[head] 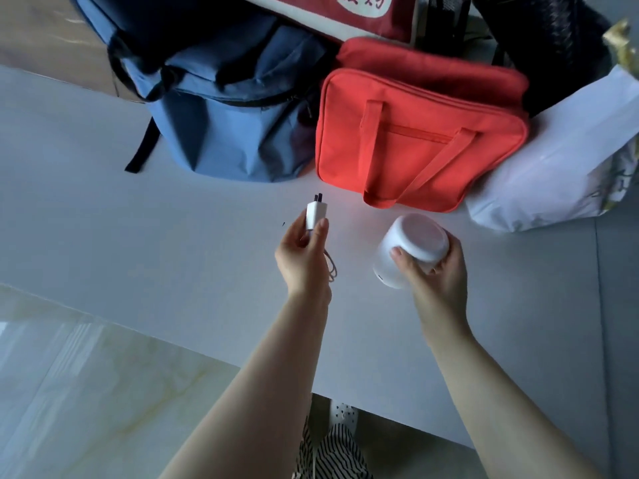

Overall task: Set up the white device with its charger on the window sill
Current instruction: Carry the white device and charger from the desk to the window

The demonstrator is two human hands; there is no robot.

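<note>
Both loads are secure, left hand (301, 252) pinching the charger (316, 216), right hand (434, 267) cupping the white device (411, 250); set the device upright first on the window sill (173, 236).

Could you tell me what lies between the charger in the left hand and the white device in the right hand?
Nothing: in the head view only bare sill separates the charger from the device.

White device (411, 248) smooth matt plastic; charger (315, 215) glossy plastic; red bag (418, 140) woven cloth.
</note>
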